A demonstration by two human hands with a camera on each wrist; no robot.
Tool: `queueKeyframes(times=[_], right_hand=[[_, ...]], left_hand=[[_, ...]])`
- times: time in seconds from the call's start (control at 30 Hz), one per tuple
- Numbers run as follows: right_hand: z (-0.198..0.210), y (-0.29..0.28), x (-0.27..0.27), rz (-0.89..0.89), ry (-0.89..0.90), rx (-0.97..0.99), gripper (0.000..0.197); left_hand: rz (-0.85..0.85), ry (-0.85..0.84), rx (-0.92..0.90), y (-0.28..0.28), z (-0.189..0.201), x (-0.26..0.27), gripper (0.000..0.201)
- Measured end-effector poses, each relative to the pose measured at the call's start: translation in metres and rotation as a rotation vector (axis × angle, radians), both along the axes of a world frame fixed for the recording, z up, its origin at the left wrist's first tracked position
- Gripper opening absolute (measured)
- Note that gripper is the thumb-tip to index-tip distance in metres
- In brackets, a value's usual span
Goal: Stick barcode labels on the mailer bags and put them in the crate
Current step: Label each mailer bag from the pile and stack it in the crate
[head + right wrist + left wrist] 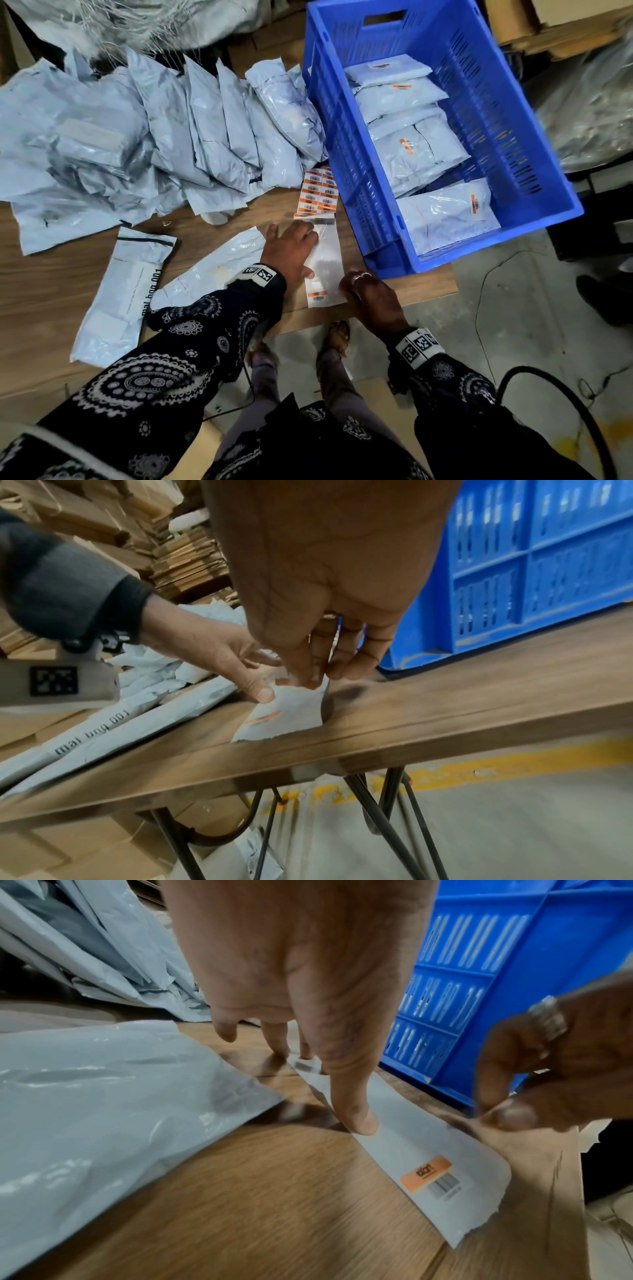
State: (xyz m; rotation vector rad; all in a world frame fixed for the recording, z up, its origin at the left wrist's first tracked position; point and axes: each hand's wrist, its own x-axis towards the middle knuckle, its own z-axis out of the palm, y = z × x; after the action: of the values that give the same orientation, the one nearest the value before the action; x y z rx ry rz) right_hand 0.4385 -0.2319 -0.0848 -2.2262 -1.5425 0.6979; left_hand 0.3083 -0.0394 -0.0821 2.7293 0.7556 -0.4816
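The barcode label (pixel 432 1177) print is too blurred to read. The left hand (pixel 290 249) hides part of the backing sheet (pixel 327 260). The head view's left edge cuts off the mailer bag pile (pixel 102 137).

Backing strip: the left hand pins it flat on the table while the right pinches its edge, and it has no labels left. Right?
Not quite. The left wrist view shows one orange label left on the strip. The left hand pins it; the right hand pinches its edge.

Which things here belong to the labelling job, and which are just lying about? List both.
Job: label sheet under the left hand, pinched by the right hand; unused labels; mailer bags; blue crate.
Lying about: black cable; flat cardboard; clear plastic wrap.
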Motion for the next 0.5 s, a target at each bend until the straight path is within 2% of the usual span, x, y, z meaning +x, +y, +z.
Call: queueKeyframes(times=[0.13,0.27,0.37,0.5], right_hand=[[0.009,-0.012,-0.002,-0.106,0.051,0.105,0.012],[0.023,0.001,-0.001,-0.137,0.150,0.212,0.014],[0.028,0.012,-0.007,-0.213,0.217,0.281,0.017],[0.030,0.031,-0.024,-0.304,0.363,0.261,0.019]], left_hand=[[-0.043,0.013,0.039,-0.002,0.006,-0.001,0.073],[-0.057,-0.161,0.090,-0.009,0.017,-0.020,0.056],[0.019,-0.272,0.073,-0.010,0.023,-0.054,0.051],[0.194,-0.350,0.062,0.006,0.023,-0.116,0.047]])
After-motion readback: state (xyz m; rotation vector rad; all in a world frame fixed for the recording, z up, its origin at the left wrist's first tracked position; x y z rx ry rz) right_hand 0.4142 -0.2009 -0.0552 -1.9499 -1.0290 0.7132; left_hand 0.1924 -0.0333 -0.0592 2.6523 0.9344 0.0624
